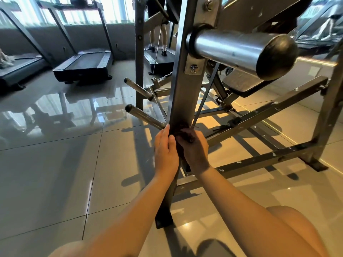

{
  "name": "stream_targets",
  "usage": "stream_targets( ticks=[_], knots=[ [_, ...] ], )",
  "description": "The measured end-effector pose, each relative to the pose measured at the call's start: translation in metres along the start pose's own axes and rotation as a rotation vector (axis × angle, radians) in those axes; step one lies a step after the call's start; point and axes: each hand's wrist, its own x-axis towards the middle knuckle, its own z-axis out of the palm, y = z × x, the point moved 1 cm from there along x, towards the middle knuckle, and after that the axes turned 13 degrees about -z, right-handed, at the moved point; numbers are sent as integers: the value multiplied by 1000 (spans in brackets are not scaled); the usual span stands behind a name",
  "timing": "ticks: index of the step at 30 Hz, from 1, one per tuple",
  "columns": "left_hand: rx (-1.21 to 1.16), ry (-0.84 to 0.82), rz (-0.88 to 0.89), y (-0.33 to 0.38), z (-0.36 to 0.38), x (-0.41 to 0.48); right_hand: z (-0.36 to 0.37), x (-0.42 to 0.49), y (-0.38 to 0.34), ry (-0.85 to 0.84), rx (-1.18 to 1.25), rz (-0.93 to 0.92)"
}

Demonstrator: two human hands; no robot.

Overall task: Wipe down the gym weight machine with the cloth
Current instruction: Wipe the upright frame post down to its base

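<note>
While crouched low at the upright post [182, 86] of the weight machine [232, 47], clutched the dark cloth [182, 134] against its front in the curled right hand [194, 151], braced the left hand [166, 151] flat along its left edge, fingers straight, with the post's long run rising above both hands.

no readable text, labels or numbers anywhere
</note>
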Motion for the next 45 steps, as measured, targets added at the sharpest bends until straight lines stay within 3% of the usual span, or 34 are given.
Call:
stream_targets(
  ticks=[2,8,15,20,26,32,33,36,38,41,45],
  knots=[
    [-20,9,31,11,-3,1,-9,22,-13,-4,51,26],
    [-44,-15,123,33,1,11,-14,48,-39,120,-15,-154],
    [-34,-30,99,29,2,5,-16,35,-14,-21,-203,-183],
    [-34,31,67,25,8,3,-29,64,-55,190,-70,-207],
    [-75,34,85,27,11,-1,-11,0,8,-23,-83,-166],
    [-92,36,86,22,13,-1,-23,60,-48,77,-34,-265],
    [-138,5,60,20,15,-1,-20,63,-49,44,2,-254],
    [-572,-74,-124,21,23,-3,-20,42,-33,55,5,-240],
    [-669,-68,-159,25,26,-8,-26,34,-17,18,2,-208],
    [-556,-8,-125,31,29,-16,-37,50,-20,-8,6,-190],
    [-224,180,-8,29,28,-6,-42,73,-34,31,-45,-366]
  ],
)
